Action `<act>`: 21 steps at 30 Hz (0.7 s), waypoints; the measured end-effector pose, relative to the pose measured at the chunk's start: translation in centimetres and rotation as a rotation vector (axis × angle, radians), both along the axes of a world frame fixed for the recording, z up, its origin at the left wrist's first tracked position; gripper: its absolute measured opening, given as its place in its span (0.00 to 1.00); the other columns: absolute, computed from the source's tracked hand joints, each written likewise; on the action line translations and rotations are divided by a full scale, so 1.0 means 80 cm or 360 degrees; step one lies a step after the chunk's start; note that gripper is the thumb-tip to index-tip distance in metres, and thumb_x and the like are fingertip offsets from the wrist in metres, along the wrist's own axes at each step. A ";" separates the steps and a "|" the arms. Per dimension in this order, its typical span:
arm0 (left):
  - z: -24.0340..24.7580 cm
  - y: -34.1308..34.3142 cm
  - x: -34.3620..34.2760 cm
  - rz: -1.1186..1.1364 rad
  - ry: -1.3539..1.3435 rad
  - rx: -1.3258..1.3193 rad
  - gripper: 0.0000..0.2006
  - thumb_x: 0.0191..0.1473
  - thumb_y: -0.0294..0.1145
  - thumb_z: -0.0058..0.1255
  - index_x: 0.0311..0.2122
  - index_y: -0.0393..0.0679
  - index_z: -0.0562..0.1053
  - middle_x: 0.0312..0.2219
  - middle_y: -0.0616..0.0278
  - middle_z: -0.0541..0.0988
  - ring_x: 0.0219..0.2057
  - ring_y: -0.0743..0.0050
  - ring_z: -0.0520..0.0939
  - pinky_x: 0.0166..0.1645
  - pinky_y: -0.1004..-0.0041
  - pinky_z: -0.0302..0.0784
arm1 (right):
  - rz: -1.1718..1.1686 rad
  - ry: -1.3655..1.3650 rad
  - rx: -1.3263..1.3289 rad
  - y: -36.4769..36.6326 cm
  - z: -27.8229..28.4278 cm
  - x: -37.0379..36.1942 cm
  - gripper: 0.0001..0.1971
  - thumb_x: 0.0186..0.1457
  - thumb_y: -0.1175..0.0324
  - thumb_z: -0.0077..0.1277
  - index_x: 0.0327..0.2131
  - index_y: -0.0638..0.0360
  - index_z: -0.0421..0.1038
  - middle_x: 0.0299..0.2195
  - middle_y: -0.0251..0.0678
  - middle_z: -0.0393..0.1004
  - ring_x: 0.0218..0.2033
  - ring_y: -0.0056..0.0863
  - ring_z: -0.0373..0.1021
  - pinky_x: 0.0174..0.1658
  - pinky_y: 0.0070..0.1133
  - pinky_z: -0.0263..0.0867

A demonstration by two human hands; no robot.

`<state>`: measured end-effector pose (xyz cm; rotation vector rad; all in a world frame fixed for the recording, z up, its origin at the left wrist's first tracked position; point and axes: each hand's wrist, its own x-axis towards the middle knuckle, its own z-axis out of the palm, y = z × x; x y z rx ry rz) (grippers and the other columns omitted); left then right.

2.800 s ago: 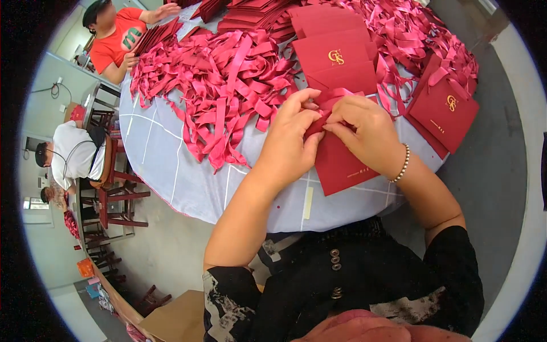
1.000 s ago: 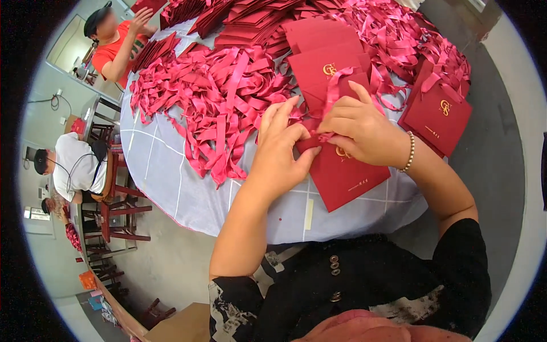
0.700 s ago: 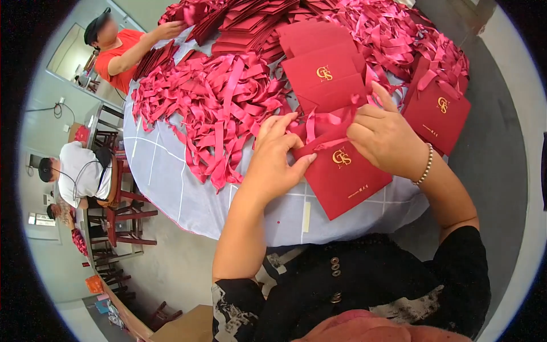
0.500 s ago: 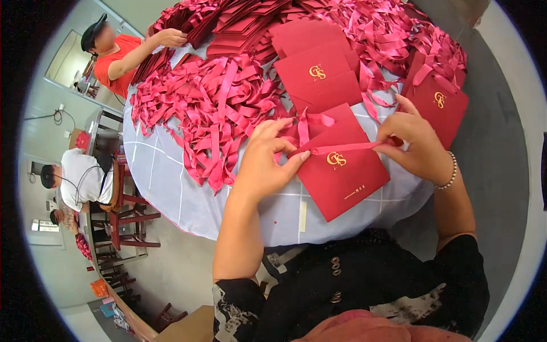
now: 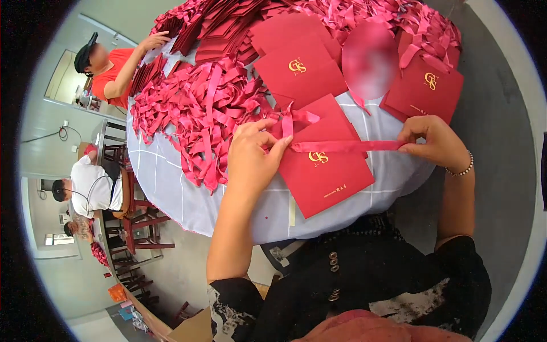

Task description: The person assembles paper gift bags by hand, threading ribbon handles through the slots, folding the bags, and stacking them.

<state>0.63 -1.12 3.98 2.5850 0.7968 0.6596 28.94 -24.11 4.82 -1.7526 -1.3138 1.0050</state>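
Head view: round, cloth-covered tabletop [image 5: 199,211], seen from above.
Red bag [image 5: 336,182]: lying flat and askew by the near edge of the tabletop, gold emblem [image 5: 318,159] uppermost.
Pink ribbon [image 5: 364,146]: stretched straight across the front of the bag, along the top of the emblem, and out past its right side.
Left hand [image 5: 254,151]: pinching at the upper left corner of the bag, thumb on top; contact beneath hidden.
Right hand [image 5: 431,138]: pinching the far end of the ribbon, apart from the bag.
Bag handling: judged light, fairly stiff, easily creased; best taken by a corner or edge.
Ribbon handling: judged soft, limp when slack, rather slippery; best pinched close to the end.
Surroundings: ribbon heap [image 5: 196,117] beyond the left hand; bag stack [image 5: 305,71] just beyond the bag; further bags [image 5: 439,94] beyond the right hand; co-worker [image 5: 117,68] across the tabletop.
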 end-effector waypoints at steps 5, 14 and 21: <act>0.010 -0.002 0.002 -0.0055 0.0126 0.0051 0.09 0.47 0.32 0.64 0.24 0.37 0.78 0.39 0.54 0.82 0.43 0.56 0.79 0.50 0.63 0.72 | -0.0247 0.0199 0.0280 -0.009 -0.009 0.001 0.07 0.48 0.79 0.61 0.32 0.63 0.74 0.29 0.24 0.73 0.30 0.13 0.67 0.35 0.15 0.65; 0.026 0.002 0.050 -0.0284 -0.0046 -0.0201 0.08 0.53 0.31 0.59 0.32 0.36 0.78 0.25 0.55 0.80 0.26 0.66 0.80 0.33 0.72 0.73 | -0.0245 0.1272 0.1169 0.016 -0.048 -0.019 0.09 0.51 0.79 0.59 0.35 0.60 0.70 0.36 0.33 0.74 0.40 0.24 0.70 0.46 0.19 0.65; 0.012 -0.005 0.057 -0.0267 0.0334 -0.0672 0.12 0.47 0.33 0.67 0.32 0.35 0.78 0.22 0.62 0.79 0.25 0.81 0.77 0.31 0.75 0.73 | -0.0157 0.1745 0.1076 0.041 -0.040 -0.063 0.06 0.58 0.75 0.53 0.38 0.60 0.68 0.34 0.39 0.73 0.38 0.30 0.71 0.44 0.26 0.68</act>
